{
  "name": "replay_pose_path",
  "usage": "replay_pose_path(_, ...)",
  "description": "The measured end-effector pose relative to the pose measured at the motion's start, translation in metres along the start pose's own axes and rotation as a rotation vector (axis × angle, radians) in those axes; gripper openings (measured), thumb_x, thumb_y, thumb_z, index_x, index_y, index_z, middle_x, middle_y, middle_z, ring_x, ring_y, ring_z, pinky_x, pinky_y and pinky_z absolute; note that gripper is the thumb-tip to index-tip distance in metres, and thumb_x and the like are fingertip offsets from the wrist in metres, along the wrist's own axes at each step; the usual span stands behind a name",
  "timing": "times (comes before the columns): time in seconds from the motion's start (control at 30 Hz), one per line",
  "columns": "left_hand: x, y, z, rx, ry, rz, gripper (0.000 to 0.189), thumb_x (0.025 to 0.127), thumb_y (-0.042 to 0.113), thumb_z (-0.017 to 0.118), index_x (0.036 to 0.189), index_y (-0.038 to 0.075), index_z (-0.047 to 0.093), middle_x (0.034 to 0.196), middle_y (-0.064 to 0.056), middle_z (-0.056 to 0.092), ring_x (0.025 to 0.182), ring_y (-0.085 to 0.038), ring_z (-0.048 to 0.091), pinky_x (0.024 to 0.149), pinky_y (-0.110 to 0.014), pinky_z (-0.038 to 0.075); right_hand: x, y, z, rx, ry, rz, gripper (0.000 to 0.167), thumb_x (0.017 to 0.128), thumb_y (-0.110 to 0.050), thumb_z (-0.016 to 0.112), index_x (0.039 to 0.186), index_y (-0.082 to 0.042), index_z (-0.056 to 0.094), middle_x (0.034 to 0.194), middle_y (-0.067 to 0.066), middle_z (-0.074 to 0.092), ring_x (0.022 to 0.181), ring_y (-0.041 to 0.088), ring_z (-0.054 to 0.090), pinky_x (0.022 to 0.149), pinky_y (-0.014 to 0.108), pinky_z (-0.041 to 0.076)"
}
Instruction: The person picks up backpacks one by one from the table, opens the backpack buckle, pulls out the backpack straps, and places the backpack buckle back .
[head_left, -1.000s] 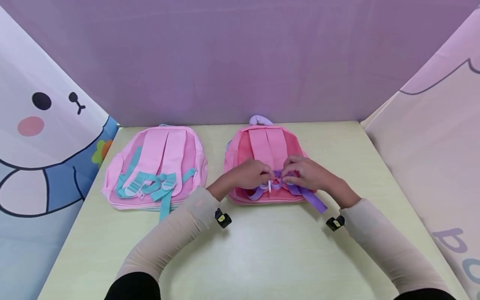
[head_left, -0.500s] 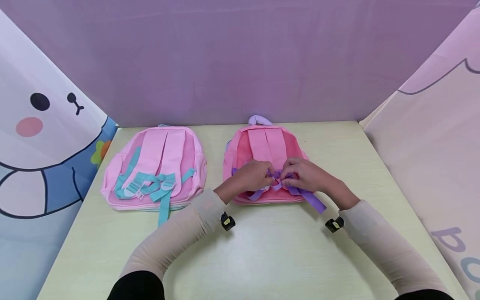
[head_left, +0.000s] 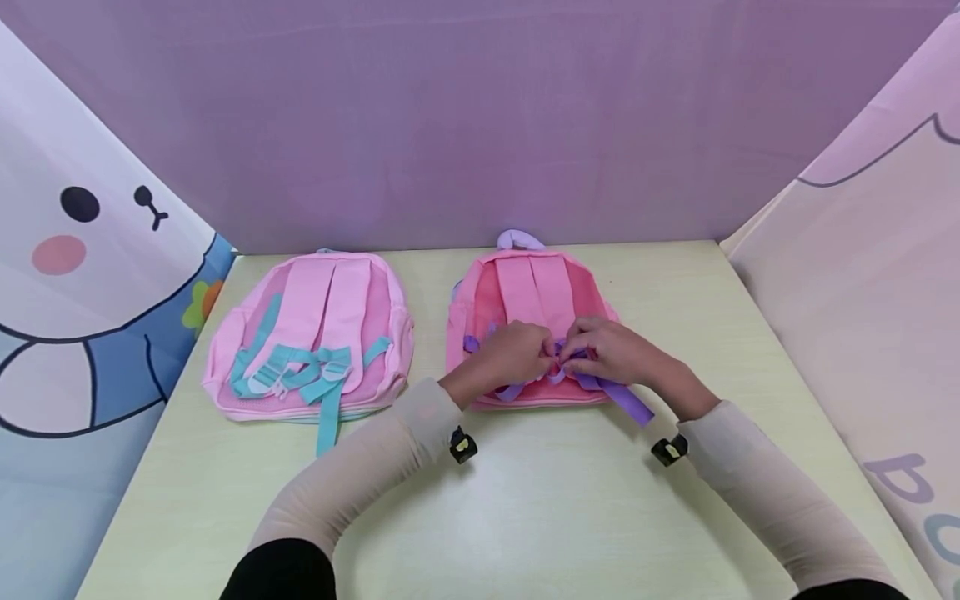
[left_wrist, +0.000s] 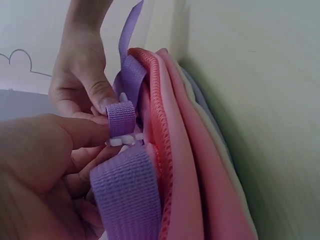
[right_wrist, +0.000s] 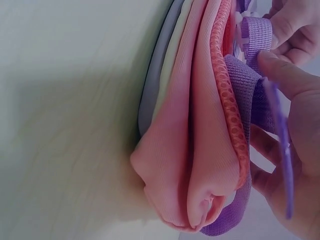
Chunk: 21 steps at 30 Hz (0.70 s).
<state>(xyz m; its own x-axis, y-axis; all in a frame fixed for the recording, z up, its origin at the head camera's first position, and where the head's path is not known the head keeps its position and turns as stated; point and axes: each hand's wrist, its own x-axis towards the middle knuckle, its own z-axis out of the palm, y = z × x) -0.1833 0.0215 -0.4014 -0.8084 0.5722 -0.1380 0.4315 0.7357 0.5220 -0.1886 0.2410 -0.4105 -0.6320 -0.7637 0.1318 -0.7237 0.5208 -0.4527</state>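
A coral-pink backpack [head_left: 534, 287] lies back side up on the table, its purple webbing straps [head_left: 615, 396] loose across the lower part. My left hand [head_left: 519, 354] pinches a white plastic buckle [left_wrist: 125, 139] on the purple webbing; its fingertips are partly hidden in the head view. Close beside it, my right hand [head_left: 611, 350] pinches the webbing loop [right_wrist: 258, 34] with thumb and fingers, while a loose strap end hangs past the palm in the right wrist view. The fingertips of both hands almost meet over the backpack's lower middle.
To the left lies a light-pink backpack [head_left: 303, 333] with turquoise straps [head_left: 327, 425], one end trailing onto the table [head_left: 525, 517]. A purple panel [head_left: 480, 125] stands behind, and printed cloths [head_left: 97, 292] hang at both sides.
My left hand has shifted right, closer to my right hand, and the white piece that hung below it is now covered. My right hand has barely moved; both backpacks lie as before.
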Motion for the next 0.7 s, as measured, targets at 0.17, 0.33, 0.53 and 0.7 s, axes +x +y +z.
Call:
replay_pose_path(0.17,0.0013,0.0035,0.0033,0.082,-0.006,-0.008,0.009,0.098,0.024,0.066,0.094,0.018,0.072,0.086,0.009,0.07,0.077,-0.01,0.062,0.066,-0.025,0.05,-0.0015,-0.001,0.0001,-0.008,0.003,-0.004,0.012,0.088,-0.017,0.08,0.1,-0.017,0.081,0.103,0.001,0.069,0.099,0.016,0.061,0.09,0.041,0.052)
replay_pose_path(0.33,0.0026,0.0053,0.006,0.175,-0.003,-0.01,0.01,0.098,0.027,0.068,0.094,0.019,0.072,0.088,0.009,0.071,0.084,-0.01,0.066,0.074,-0.029,0.054,-0.002,-0.0019,0.0018,-0.042,0.014,-0.028,0.012,0.086,-0.016,0.082,0.098,-0.017,0.082,0.101,0.002,0.07,0.097,0.016,0.062,0.089,0.04,0.052)
replay_pose_path(0.53,0.0027,0.0064,0.0073,0.216,0.02,0.005,0.012,0.098,0.027,0.067,0.091,0.018,0.072,0.085,0.007,0.067,0.084,-0.011,0.062,0.075,-0.029,0.053,-0.0022,-0.0017,0.003,-0.066,0.028,-0.043,0.013,0.086,-0.016,0.082,0.099,-0.017,0.082,0.101,0.001,0.07,0.096,0.015,0.062,0.088,0.038,0.053)
replay_pose_path(0.7,0.0012,0.0059,0.0067,0.193,0.03,0.009,0.014,0.099,0.027,0.065,0.092,0.018,0.073,0.086,0.006,0.067,0.085,-0.011,0.06,0.075,-0.029,0.051,-0.0033,-0.0012,0.0024,-0.04,0.025,-0.022,0.014,0.087,-0.015,0.081,0.101,-0.016,0.081,0.103,0.002,0.07,0.098,0.017,0.063,0.089,0.04,0.054)
